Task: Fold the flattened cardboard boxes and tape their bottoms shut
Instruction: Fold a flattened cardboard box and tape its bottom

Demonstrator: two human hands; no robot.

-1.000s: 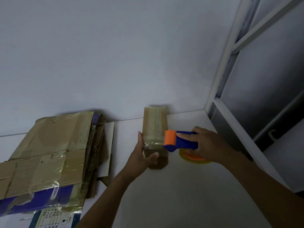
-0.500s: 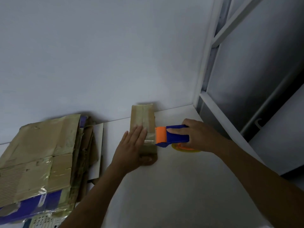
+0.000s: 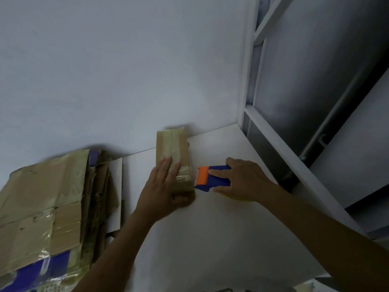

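Our left hand (image 3: 166,186) lies flat on top of the small cardboard box (image 3: 171,144). The fingers are straight and press down, and the thumb rests against the near end. A second ago this hand held the box by its side; now it has come up on top to rub the tape down.

Our right hand (image 3: 242,180) is wrapped around the blue and orange tape dispenser (image 3: 212,178). A second ago the orange end sat on the box. Now it has slid off the right edge and is just beside the box. We cannot tell if the tape is cut yet.

A shiny strip of clear tape (image 3: 183,177) runs across the box by our fingertips. An older strip runs the long way down it. We think this bottom is almost shut. What is left is to snap the tape off and press the end down on the side.

The box sits on the white bench (image 3: 210,239), with its far end by the wall (image 3: 126,70). To the left, a stack of flattened boxes (image 3: 42,197) waits for us, so many are not yet done. A white metal frame (image 3: 273,144) stands on the right.
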